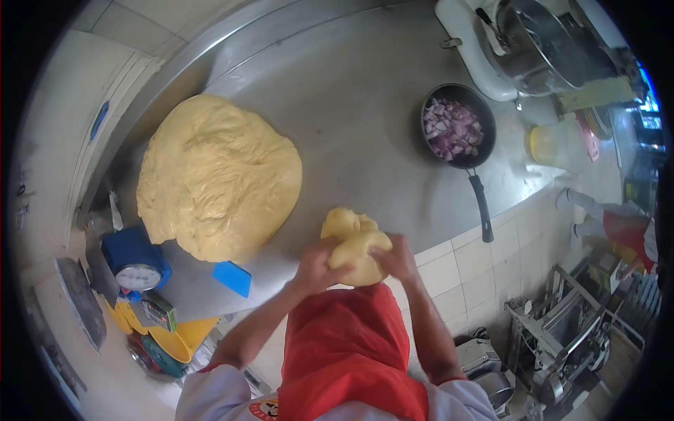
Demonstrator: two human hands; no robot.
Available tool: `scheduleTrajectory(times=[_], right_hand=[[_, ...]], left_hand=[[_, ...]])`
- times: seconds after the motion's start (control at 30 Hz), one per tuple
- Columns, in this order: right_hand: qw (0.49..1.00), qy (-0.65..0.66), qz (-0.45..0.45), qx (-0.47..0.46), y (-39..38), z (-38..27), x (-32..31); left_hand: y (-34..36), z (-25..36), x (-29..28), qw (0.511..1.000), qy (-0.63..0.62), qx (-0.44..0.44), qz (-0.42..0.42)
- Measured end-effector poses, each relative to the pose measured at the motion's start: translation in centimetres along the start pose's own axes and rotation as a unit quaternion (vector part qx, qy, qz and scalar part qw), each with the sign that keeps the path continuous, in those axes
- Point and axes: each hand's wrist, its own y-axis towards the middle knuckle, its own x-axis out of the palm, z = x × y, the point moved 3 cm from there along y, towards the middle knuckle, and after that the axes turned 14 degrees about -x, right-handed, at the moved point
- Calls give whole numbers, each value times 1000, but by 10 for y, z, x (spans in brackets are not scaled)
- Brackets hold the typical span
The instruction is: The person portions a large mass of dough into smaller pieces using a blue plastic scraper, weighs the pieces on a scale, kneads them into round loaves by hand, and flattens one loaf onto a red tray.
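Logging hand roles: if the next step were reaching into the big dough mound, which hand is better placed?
Probably the left hand: it is nearer the large dough mound; the right hand is farther, beyond the smaller dough piece. Both grip that piece, so the left would first let go.

The big rounded dough mound (221, 175) and the small soft dough lump (357, 247) are pale yellow — the cloth apron (344, 344) red, the flat rectangular scraper (232, 278) blue, the chopped onion (453, 130) purple-and-white.

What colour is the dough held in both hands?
Pale yellow; the held dough shows best in the head view.
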Motion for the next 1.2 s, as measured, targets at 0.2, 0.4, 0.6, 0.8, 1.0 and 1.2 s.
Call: scheduleTrajectory(times=[0.2, 0.4, 0.6, 0.8, 1.0, 1.2], right_hand=[[913, -13, 316, -257, -25, 0, 32], [960, 208, 55, -181, 56, -26, -4], [979, -88, -37, -178, 5, -2, 16], [945, -5, 218, -246, -38, 22, 50], [918, 336, 130, -167, 49, -12, 11], [957, -45, 10, -288, 9, -9, 15]], left_hand=[[-15, -20, 22, 920, -20, 220, 325], [51, 46, -24, 977, -189, 99, 19], [-1, -14, 1, 963, 143, 221, -59], [11, -23, 8, 943, -188, 208, 180], [68, 57, -26, 988, -109, 101, -42], [-7, 3, 1, 968, 16, 251, -4]])
